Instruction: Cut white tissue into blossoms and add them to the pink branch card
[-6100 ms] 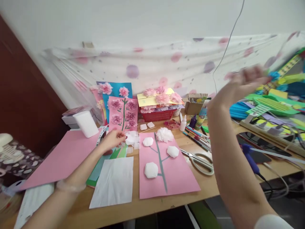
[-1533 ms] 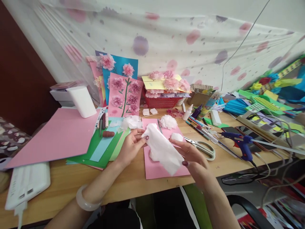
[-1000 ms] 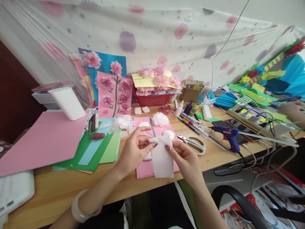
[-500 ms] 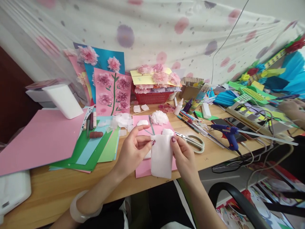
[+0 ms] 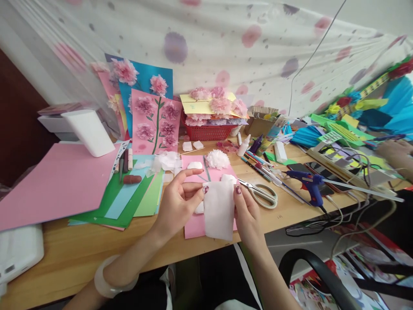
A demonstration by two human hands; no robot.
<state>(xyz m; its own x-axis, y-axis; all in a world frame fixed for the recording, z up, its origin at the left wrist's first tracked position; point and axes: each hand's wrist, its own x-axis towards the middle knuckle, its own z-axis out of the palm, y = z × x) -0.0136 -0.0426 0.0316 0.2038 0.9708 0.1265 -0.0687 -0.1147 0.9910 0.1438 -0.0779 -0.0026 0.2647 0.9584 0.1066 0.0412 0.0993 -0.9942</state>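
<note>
A white sheet of tissue paper (image 5: 218,215) hangs between my hands, in front of the table's near edge. My left hand (image 5: 180,204) pinches its upper left corner between thumb and fingers. At the upper right corner, my right hand (image 5: 248,211) pinches it the same way. Behind and below the tissue lies a pink card (image 5: 193,230), partly hidden by it. On the card are a green stem (image 5: 207,170), a fluffy white paper flower (image 5: 217,159) and small folded white paper pads (image 5: 195,165).
Scissors (image 5: 263,194) and a blue glue gun (image 5: 309,183) lie to the right, a white glue bottle (image 5: 244,146) behind. Coloured paper sheets (image 5: 129,211) are stacked left. A red basket (image 5: 206,132) and a finished flower card (image 5: 156,122) stand at the back. Another person's hand (image 5: 395,153) shows far right.
The view has shifted slightly. Both hands keep their pinch on the tissue paper, which looks a little wider spread at the top than before.
</note>
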